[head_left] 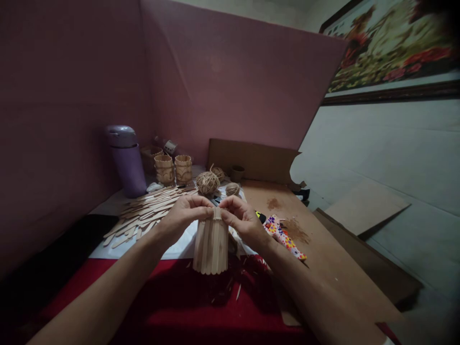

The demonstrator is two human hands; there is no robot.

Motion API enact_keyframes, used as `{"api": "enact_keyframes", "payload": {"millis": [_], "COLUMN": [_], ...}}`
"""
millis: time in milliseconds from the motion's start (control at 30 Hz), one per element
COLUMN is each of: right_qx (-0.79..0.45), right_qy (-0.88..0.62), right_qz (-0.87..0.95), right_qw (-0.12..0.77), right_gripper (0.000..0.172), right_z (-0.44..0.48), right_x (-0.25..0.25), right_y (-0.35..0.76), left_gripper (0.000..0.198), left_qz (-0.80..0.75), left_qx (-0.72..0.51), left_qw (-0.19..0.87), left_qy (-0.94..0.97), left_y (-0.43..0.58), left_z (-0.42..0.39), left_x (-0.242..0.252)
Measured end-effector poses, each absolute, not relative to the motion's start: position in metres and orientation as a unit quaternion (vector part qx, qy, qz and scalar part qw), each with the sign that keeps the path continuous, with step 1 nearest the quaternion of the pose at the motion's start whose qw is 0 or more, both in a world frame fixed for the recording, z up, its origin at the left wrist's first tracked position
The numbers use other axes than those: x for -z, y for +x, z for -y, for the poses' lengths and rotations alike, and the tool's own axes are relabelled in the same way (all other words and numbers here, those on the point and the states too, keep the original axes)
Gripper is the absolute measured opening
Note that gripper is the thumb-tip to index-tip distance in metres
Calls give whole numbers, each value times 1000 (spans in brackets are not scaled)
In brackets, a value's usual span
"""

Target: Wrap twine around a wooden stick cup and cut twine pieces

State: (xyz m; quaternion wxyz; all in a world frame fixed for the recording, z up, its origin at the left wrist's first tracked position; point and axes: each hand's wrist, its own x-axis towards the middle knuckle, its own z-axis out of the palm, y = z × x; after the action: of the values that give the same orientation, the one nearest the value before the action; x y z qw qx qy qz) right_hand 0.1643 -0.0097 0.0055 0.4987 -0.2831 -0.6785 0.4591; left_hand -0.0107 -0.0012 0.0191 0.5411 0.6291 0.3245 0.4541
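Observation:
A cylindrical holder made of upright wooden craft sticks (211,247) stands in front of me, its scalloped edge toward me. My left hand (189,211) pinches its upper end from the left, thumb and forefinger closed. From the right, my right hand (240,218) pinches the same end, fingertips close to the left ones. A pale band (216,214), perhaps twine, runs across the sticks between my thumbs; the fingers partly hide it. Just beyond my hands lie a large ball of twine (207,183) and a smaller twine ball (233,189).
Loose craft sticks (143,215) spread over white paper at left. Behind them stand a purple bottle (128,167) and two small stick cups (183,170). A flower-patterned object (283,237) lies on the brown board (323,278) at right. Red cloth (172,306) covers the near edge.

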Motion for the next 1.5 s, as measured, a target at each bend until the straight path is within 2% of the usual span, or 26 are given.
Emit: {"api": "enact_keyframes", "payload": {"millis": [800, 1267, 1500], "right_qx": [-480, -522, -475], "right_qy": [-300, -315, -332], "right_qz": [642, 615, 640], "right_qw": [517, 500, 504], "right_gripper": [23, 25, 22], "right_z": [-2, 2, 2], "right_x": [-3, -5, -6], "right_y": [172, 171, 171], "left_gripper": [8, 17, 13], "left_qz": [-338, -282, -278], "left_qx": [-325, -342, -353], "left_qw": [601, 659, 678], "left_qy": [647, 607, 582], "left_y": [-5, -17, -16], "left_z": [-31, -30, -29], "left_x": [-39, -19, -17]}}
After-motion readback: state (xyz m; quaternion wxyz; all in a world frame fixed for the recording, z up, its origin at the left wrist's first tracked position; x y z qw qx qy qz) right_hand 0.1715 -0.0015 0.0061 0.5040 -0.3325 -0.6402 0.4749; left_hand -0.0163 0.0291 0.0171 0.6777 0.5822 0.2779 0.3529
